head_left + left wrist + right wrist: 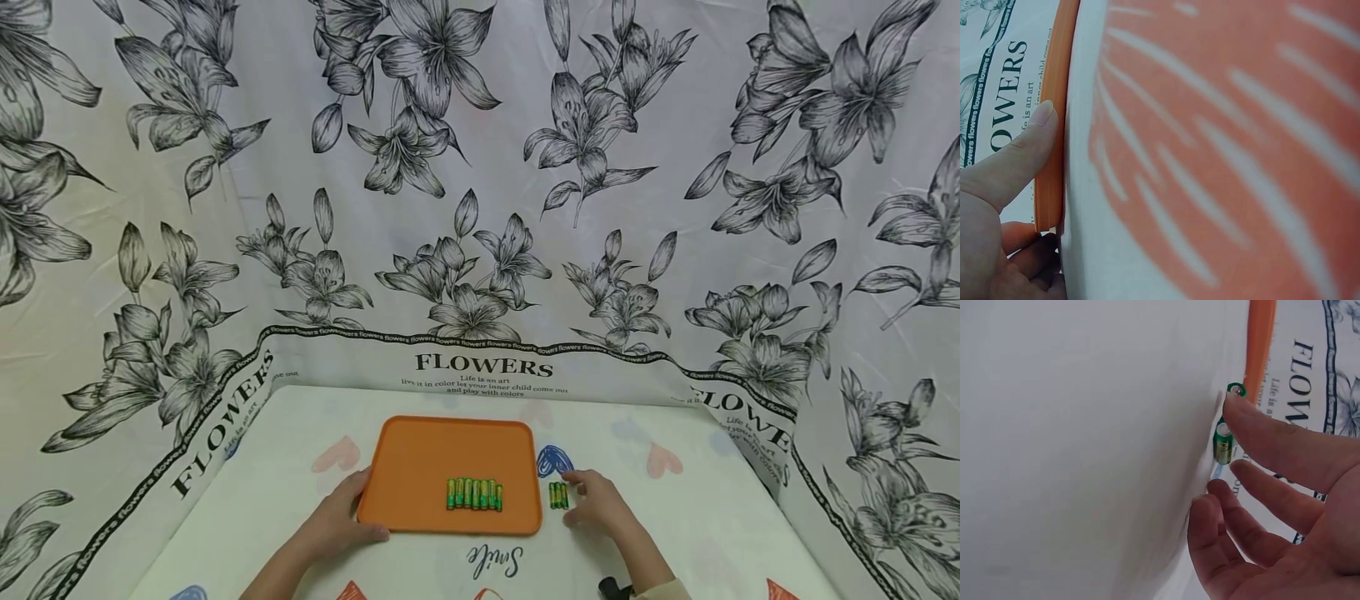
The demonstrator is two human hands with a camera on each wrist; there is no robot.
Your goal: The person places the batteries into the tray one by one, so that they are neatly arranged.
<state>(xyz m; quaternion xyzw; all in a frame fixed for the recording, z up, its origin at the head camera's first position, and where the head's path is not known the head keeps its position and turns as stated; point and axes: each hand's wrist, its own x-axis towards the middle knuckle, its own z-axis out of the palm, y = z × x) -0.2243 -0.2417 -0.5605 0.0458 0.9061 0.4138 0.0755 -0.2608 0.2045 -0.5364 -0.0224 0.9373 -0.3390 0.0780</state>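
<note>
An orange tray [420, 467] lies on the table with a row of several green-and-yellow batteries [474, 493] side by side in it. My left hand [347, 515] holds the tray's near left corner. In the left wrist view its thumb [1041, 119] lies against the rim, the other fingers bent round by the corner. To the right of the tray stands a small group of similar batteries [558, 495]. My right hand [597, 502] is beside them, thumb and forefinger spread around their right side. In the right wrist view the thumb overlaps one battery [1224, 447].
The white tablecloth [675, 533] carries printed hearts and the word "Smile". Floral cloth walls [480, 250] rise behind and at both sides. A black object [613, 588] shows by the right wrist.
</note>
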